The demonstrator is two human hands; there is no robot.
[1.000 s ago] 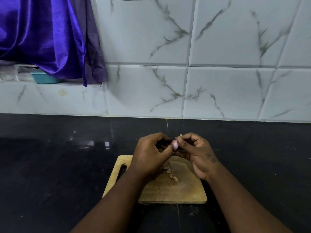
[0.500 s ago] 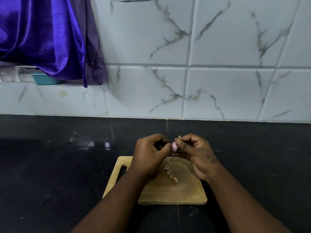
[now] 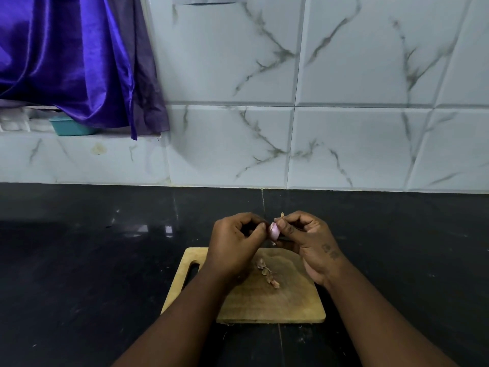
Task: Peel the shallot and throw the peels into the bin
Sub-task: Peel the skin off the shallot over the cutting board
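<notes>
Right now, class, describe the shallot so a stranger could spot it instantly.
Find the wooden cutting board on the black counter. Just above its far edge, both hands meet; the shallot sits between their fingertips. It is pale pink and glossy, unlike the dry brown peels on the board.

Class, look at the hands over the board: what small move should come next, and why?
Probably pull off the dry flake sticking up at the top of the shallot. The right hand pinches it there, while the left hand steadies the other side. Pink flesh shows, and only a few peels lie on the board.
</notes>
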